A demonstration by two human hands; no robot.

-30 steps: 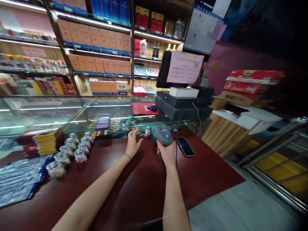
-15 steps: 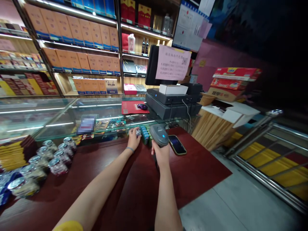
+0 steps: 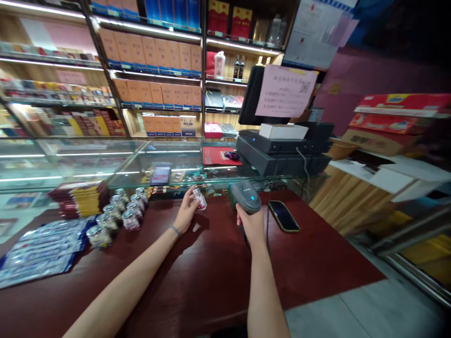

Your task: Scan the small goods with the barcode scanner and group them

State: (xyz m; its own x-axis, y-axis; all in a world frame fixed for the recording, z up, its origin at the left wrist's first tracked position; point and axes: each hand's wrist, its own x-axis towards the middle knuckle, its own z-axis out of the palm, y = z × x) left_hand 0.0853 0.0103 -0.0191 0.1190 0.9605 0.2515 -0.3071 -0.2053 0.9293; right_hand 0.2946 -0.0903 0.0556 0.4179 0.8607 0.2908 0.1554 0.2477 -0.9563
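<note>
My left hand [image 3: 186, 211] is closed around a small clear jar [image 3: 199, 199] with a silvery lid and pinkish contents. The jar is tilted and held just above the dark red counter [image 3: 211, 267]. My right hand [image 3: 252, 223] grips a grey barcode scanner [image 3: 246, 197] with a lit blue light, its head pointing away from me. Right of the scanner lies a phone [image 3: 283, 216] with a dark screen. Farther left on the counter stand two rows of similar lidded jars [image 3: 131, 219].
Blue-and-silver packets [image 3: 45, 249] lie at the left, with a stack of yellow packs [image 3: 89, 202] behind. A glass display case [image 3: 130, 159] runs along the back. Beyond the scanner stand a cash drawer [image 3: 282, 159] and a monitor [image 3: 250, 94]. A mouse [image 3: 231, 155] sits on a red mat.
The view has swung left. My left hand has moved left, away from the scanner, with the jar now plainly showing in it. My right hand still holds the scanner.
</note>
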